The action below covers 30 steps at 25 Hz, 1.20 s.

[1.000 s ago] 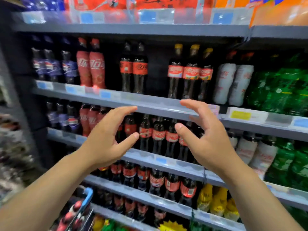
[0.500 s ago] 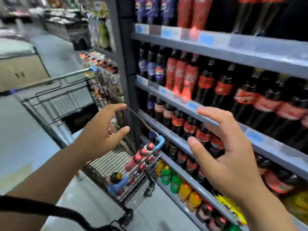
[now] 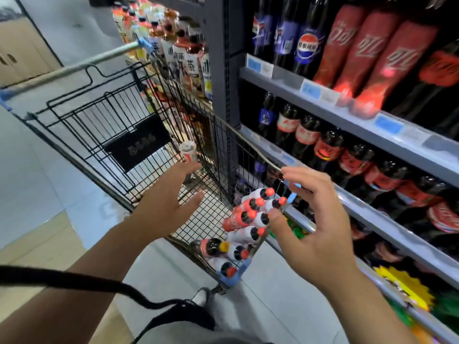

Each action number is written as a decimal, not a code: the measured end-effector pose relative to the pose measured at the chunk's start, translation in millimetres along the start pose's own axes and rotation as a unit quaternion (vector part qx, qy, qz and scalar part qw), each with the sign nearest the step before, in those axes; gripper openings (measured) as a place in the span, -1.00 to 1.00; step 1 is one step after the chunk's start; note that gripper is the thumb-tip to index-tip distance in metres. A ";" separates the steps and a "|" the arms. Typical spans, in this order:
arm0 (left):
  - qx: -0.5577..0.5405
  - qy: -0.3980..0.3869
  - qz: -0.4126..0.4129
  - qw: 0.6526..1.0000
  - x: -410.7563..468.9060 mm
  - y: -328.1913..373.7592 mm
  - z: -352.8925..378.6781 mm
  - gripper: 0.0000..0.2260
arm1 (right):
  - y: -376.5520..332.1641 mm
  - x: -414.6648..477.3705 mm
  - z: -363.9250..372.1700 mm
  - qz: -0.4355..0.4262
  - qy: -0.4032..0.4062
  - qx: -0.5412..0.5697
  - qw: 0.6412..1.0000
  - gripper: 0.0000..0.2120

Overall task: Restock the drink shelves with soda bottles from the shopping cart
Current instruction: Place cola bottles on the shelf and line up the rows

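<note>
Soda bottles (image 3: 248,219) lie heaped on their sides in the corner of the shopping cart (image 3: 119,125) nearest the shelving, most with red caps and one with a yellow cap (image 3: 224,246), their necks pointing up toward my camera. Further back in the basket I can see one lone pale container (image 3: 188,151) against the wire wall, too blurred for me to read. My left hand (image 3: 164,209) hangs over the wire floor of the basket, fingers straight and spread, grasping nothing and touching nothing that I can make out. My right hand (image 3: 315,234) is likewise released, fingers loosely fanned, hovering above the cart's rim just beside the heap; its thumb overlaps the bottles in my view, but I cannot tell whether it touches them. To the right, the drink shelves (image 3: 347,112) carry rows of upright bottles: blue-labelled cola (image 3: 306,47) and red-wrapped bottles (image 3: 367,53) on the upper tier, dark bottles with red labels (image 3: 327,150) on the tier below, with blue price tags (image 3: 310,89) along the rails. Beyond the cart's grey handle (image 3: 94,62), an end display holds tea bottles (image 3: 183,58). A black strap (image 3: 87,284) crosses the bottom of my view, and one shoe (image 3: 200,295) shows on the pale floor (image 3: 37,182) beside the cart's corner.
</note>
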<state>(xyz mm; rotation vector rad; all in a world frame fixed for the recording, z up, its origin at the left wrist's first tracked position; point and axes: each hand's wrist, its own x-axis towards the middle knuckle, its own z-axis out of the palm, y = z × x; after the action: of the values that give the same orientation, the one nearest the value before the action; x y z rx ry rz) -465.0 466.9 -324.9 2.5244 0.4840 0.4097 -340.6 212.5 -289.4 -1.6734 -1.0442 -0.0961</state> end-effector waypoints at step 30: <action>0.134 -0.606 0.126 0.774 49.8 -202.7 271.0 -0.44 | 154.1 -89.2 205.9 0.322 0.130 -0.009 0.938 -0.64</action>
<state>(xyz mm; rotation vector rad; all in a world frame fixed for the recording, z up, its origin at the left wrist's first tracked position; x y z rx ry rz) -369.5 528.4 -647.6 2.4837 -0.3410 -1.2481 -379.9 328.0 -532.7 -1.8816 -0.2658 0.1003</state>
